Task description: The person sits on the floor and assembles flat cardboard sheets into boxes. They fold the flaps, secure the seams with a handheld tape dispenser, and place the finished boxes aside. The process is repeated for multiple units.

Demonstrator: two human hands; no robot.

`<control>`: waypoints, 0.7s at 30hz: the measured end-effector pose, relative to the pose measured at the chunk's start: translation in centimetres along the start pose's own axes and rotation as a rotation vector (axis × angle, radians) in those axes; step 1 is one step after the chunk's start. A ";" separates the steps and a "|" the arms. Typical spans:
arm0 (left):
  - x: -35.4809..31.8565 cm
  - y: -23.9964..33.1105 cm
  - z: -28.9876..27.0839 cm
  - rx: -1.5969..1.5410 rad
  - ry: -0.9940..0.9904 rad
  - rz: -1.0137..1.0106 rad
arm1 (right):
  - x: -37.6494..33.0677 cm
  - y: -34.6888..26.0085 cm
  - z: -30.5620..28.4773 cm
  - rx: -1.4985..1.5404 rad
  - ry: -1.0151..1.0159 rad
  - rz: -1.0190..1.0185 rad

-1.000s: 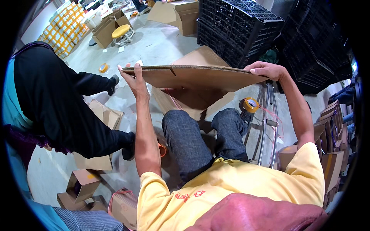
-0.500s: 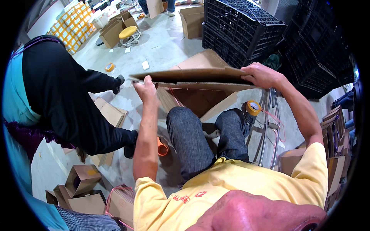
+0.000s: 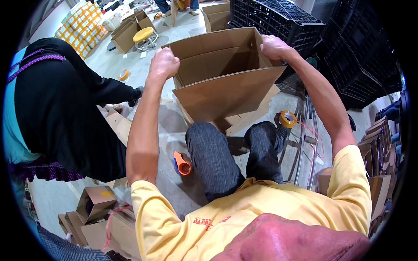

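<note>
A brown cardboard box (image 3: 226, 93) stands opened out into a four-sided shape in front of my knees, its upper side gaping. My left hand (image 3: 164, 63) is closed on its left edge, fingers curled and partly hidden. At the opposite edge my right hand (image 3: 274, 48) grips the cardboard near the far right corner. Beneath this box, more brown cardboard flaps (image 3: 257, 114) show close to my knees. An orange tape dispenser (image 3: 183, 165) lies on the floor beside my left leg. By my right foot is a roll of yellow tape (image 3: 287, 118).
Black plastic crates (image 3: 278, 30) are stacked at the far right. A person in black trousers (image 3: 65, 108) bends close on my left. Metal tubes (image 3: 303, 148) stand right of my legs. Beyond are a yellow stool (image 3: 144, 35) and another tape roll (image 3: 124, 75). Small boxes (image 3: 96, 202) lie lower left.
The folded cardboard has opened into a box shape. Both hands have moved farther away, the left also leftward. The person on the left has shifted, and the tape dispenser shows more fully.
</note>
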State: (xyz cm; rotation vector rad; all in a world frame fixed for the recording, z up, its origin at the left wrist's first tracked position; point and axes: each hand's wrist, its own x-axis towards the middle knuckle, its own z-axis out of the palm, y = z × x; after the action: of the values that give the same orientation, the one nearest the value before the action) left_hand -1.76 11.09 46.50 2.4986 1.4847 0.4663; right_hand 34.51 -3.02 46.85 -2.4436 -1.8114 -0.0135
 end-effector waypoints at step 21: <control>-3.8 -4.3 3.9 -0.256 0.031 0.438 | 7.7 -0.2 5.7 0.450 -0.777 -0.724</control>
State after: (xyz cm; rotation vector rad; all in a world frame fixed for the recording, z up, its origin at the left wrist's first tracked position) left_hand -5.55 9.82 40.81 2.6025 0.8118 0.7158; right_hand 36.32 4.89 41.73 -1.4520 -2.5010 1.2646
